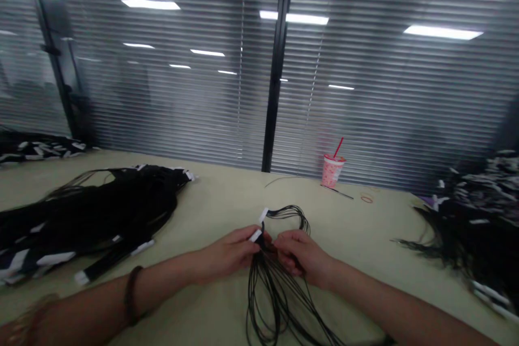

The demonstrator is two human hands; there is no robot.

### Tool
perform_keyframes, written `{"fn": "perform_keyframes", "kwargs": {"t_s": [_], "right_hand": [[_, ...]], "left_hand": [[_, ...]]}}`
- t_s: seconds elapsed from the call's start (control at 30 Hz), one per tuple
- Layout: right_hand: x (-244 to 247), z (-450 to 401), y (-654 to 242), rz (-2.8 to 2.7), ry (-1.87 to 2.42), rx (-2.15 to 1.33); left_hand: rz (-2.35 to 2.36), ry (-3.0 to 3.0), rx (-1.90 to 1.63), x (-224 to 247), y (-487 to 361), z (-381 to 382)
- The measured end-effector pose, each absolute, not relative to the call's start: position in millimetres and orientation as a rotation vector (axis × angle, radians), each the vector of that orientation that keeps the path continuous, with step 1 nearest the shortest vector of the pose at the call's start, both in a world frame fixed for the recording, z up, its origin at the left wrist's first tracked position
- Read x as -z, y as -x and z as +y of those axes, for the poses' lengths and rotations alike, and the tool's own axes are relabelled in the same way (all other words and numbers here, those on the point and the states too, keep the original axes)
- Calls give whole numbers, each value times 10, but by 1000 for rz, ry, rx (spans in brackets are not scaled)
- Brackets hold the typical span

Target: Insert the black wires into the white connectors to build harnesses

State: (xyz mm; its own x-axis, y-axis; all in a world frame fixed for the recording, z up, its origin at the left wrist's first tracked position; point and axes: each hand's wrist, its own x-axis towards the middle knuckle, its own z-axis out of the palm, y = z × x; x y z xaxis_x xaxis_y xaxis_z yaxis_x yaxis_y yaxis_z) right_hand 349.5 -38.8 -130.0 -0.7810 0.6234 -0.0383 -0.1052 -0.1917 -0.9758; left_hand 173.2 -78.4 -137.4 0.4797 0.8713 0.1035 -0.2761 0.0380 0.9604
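Note:
Near the middle of the table, my left hand [233,251] is closed around a bundle of thin black cables [265,286]. A white connector [255,235] shows at its fingertips. Just beyond it, a second white connector [263,215] joins a strand that loops off to the right. My right hand [302,257] is close beside the left, its fingers curled in a pinch on the same cables. Below both hands the cables hang in loose loops toward the table's near edge. What lies inside the right fingers is partly hidden.
A large pile of black cables [133,205] with white ends lies on the left, and another cable pile [466,232] on the right. A pink cup [332,170] with a red straw, a thin dark pen-like tool [337,191] and a rubber band [367,199] are near the window blinds.

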Motion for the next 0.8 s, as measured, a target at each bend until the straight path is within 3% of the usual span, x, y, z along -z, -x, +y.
{"fn": "perform_keyframes", "kwargs": {"t_s": [0.8], "right_hand": [[1420, -364, -3420, -1556, 585, -1902]], "left_hand": [[622, -994, -1054, 1238, -1743, -878]]}}
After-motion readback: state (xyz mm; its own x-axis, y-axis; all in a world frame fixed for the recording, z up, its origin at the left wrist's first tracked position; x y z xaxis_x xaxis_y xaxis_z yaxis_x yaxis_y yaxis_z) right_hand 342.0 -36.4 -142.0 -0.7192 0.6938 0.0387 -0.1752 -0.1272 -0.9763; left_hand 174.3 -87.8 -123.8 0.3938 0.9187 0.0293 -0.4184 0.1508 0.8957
